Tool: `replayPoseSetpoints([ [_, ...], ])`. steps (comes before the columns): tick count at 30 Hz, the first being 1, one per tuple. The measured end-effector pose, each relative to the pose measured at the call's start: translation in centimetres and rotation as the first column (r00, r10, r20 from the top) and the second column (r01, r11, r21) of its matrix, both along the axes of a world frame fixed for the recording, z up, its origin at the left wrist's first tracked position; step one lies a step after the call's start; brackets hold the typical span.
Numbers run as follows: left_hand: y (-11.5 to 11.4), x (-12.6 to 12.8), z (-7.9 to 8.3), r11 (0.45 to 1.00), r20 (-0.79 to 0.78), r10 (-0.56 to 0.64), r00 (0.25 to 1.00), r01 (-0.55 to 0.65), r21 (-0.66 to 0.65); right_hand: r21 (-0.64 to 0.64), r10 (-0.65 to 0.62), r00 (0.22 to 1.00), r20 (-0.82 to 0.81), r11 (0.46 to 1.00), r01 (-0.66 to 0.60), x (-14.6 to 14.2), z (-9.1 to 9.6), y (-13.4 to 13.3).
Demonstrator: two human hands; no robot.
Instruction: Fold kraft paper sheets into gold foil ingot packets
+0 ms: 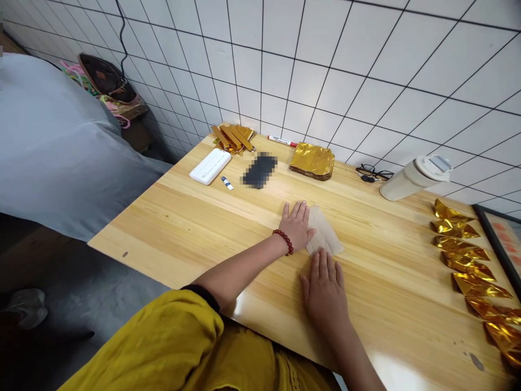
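Observation:
A pale brownish sheet of paper (pixel 325 231) lies flat on the wooden table (pixel 195 228) in front of me. My left hand (pixel 296 225), with a beaded bracelet (pixel 284 242) at its wrist, rests flat on the paper's left side, fingers stretched out. At the paper's near edge, my right hand (pixel 324 288) lies palm down with its fingers extended; the fingertips touch the edge. A stack of gold foil sheets (pixel 311 161) sits farther back by the wall. Folded gold foil pieces (pixel 468 259) form a row along the right side.
Toward the back stand a white power bank (pixel 210 166), a blurred dark phone-like object (pixel 259 170), a marker (pixel 281 140), glasses (pixel 375 174) and a tumbler (pixel 415 176). Gold strips (pixel 232 138) lie at the back left corner. A person in grey clothing (pixel 61 141) is at the left.

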State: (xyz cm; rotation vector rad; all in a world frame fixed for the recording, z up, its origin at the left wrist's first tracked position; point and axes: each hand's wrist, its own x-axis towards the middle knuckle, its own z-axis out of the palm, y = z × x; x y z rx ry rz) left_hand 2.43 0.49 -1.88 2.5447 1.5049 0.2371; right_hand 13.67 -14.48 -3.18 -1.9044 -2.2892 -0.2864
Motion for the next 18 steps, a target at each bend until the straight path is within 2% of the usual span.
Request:
replayPoseSetpoints([
  [4,1.5,-0.4,0.0,0.999,0.004,-0.051,0.999,0.051,-0.01,-0.028,-0.048,0.998,0.031,0.998,0.049,-1.6,0.6,-1.1],
  [7,3.2,-0.7,0.9,0.995,-0.003,-0.088,0.996,0.088,-0.04,-0.056,-0.091,0.995,0.047,0.994,0.093,-2.2,1.0,-1.2],
  [9,3.2,-0.6,1.7,0.999,-0.005,-0.052,0.999,0.052,-0.015,-0.059,-0.107,0.993,0.059,0.992,0.11,-2.4,1.1,-1.1],
  [11,1.7,-0.2,2.2,0.996,0.018,-0.023,1.0,0.022,0.082,-0.049,-0.103,0.993,0.058,0.993,0.106,-2.4,1.1,-1.0],
  [12,0.4,-0.1,2.2,0.993,0.033,-0.052,0.998,0.048,0.104,-0.042,-0.098,0.994,0.054,0.994,0.1,-2.4,1.1,-1.0],
  [15,-3.9,0.3,1.2,0.977,0.065,-0.213,0.975,0.211,0.046,-0.035,-0.093,0.995,0.041,0.995,0.095,-2.3,1.0,-1.1],
  [18,-5.5,0.3,0.0,0.98,0.086,-0.199,0.976,0.198,0.024,-0.056,-0.105,0.994,0.024,0.993,0.106,-2.3,0.8,-1.1],
])
